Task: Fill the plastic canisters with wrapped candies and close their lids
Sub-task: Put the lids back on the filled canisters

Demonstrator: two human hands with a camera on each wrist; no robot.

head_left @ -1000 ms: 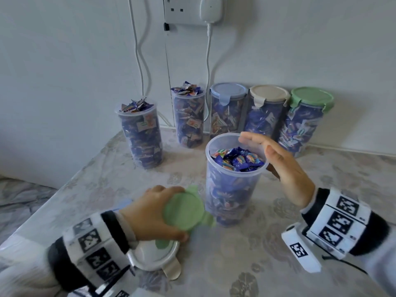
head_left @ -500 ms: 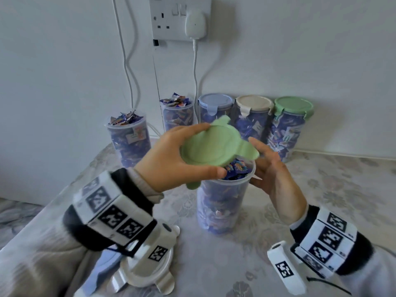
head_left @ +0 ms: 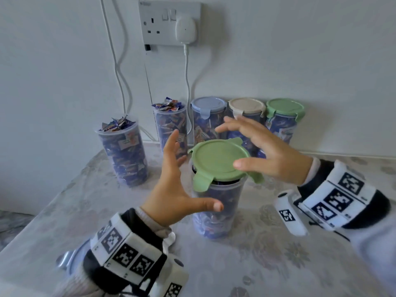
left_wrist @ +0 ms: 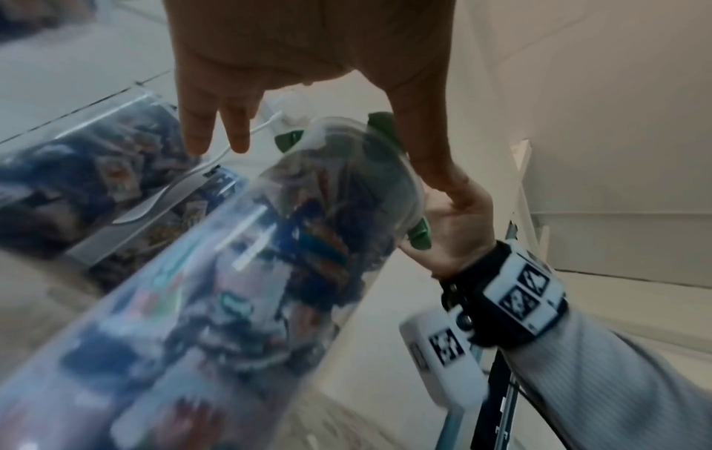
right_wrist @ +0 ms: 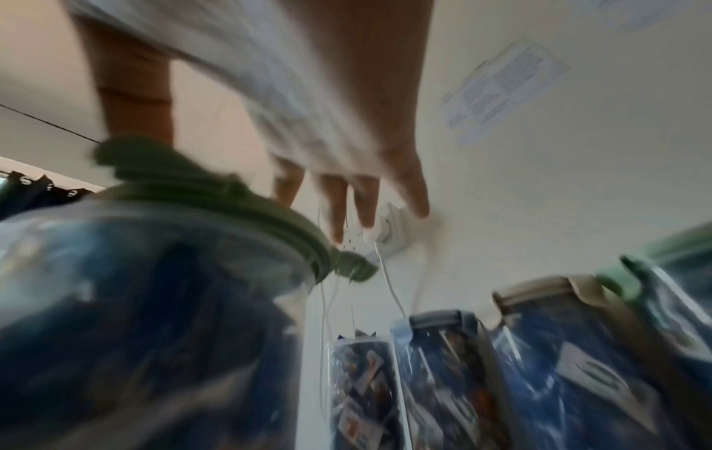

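No legible text, brand, number or sign was found in any view.

Black-and-white square code markers (head_left: 126,254) are printed on the wrist bands; they are patterns, not readable characters.

On the wall to the right of the wall socket (right_wrist: 389,228), a printed paper notice (right_wrist: 504,88) shows lines of text too blurred to read.

The candy wrappers (head_left: 124,142) inside the canisters carry small label patches, illegible.

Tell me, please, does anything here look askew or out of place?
Yes: the green lid sits tilted on the front canister, its clips unlatched and flared. Two canisters behind are heaped with candies and lidless.
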